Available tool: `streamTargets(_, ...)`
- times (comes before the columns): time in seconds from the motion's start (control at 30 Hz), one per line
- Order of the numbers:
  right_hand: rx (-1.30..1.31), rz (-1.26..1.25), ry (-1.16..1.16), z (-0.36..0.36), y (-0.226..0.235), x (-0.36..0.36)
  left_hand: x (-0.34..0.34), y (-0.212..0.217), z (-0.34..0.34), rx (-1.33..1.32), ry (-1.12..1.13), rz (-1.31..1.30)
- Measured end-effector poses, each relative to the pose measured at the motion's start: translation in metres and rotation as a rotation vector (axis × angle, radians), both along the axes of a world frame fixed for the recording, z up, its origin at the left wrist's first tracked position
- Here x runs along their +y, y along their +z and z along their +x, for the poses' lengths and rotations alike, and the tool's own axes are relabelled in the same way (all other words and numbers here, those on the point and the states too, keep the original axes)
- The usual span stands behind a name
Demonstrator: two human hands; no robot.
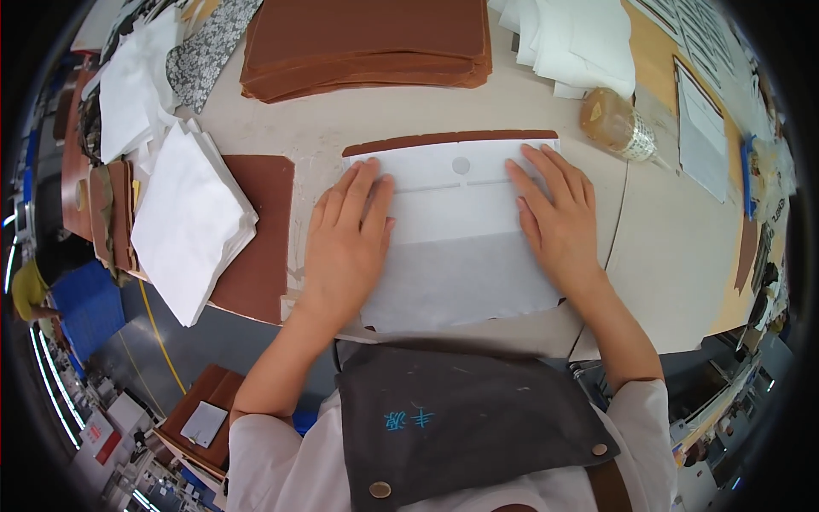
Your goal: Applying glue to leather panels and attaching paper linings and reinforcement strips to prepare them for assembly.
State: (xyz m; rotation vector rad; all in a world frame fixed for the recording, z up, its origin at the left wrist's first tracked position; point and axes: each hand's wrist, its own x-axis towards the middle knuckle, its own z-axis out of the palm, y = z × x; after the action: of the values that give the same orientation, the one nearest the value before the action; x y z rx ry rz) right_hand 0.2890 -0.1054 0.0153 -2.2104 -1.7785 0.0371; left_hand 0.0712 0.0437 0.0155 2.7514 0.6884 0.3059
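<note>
In front of me a white lining sheet (444,269) lies on a brown leather-like panel (452,136), whose far edge shows as a strip beyond the white. A grey round spot (461,165) sits near the sheet's far side, with a narrow seam line below it. My left hand (348,230) rests flat on the left side of the sheet, fingers stretched toward the far edge. On the right side my right hand (559,213) lies the same way, fingers apart. Neither hand grasps anything.
A stack of brown panels (367,43) stands at the back. White sheets (192,218) lie at left over a brown panel (264,230); more white sheets (580,43) lie back right. A glue bottle (618,124) lies right of the workpiece. A person (32,290) is far left.
</note>
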Motion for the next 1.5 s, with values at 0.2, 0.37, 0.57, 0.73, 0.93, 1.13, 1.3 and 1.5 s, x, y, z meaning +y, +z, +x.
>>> streamTargets(0.2, 0.070, 0.021, 0.151, -0.013, 0.002, 0.027, 0.006, 0.006, 0.038, -0.019, -0.177, -0.053)
streamTargets(0.37, -0.075, -0.079, 0.098, 0.010, -0.009, 0.012, 0.012, -0.010, 0.019, 0.086, -0.143, 0.161)
streamTargets(0.57, 0.094, -0.118, 0.150, -0.056, 0.012, -0.030, -0.046, 0.018, -0.020, 0.221, -0.183, 0.027)
streamTargets(0.73, 0.254, -0.167, 0.314, -0.068, 0.000, -0.054, -0.065, 0.005, -0.039, 0.243, -0.233, -0.066)
streamTargets(0.93, -0.038, -0.258, -0.015, -0.017, 0.005, -0.085, -0.040, 0.010, -0.059, 0.252, -0.108, -0.064)
streamTargets(1.13, -0.041, 0.032, 0.008, 0.013, 0.004, -0.017, 0.013, 0.005, 0.001, -0.005, -0.110, 0.119)
streamTargets(1.3, -0.066, -0.014, 0.050, 0.017, -0.011, -0.004, 0.038, -0.003, 0.012, 0.022, -0.094, 0.208)
streamTargets(1.5, -0.035, -0.001, 0.081, 0.022, -0.021, -0.009, 0.055, 0.002, 0.022, -0.056, -0.097, -0.013)
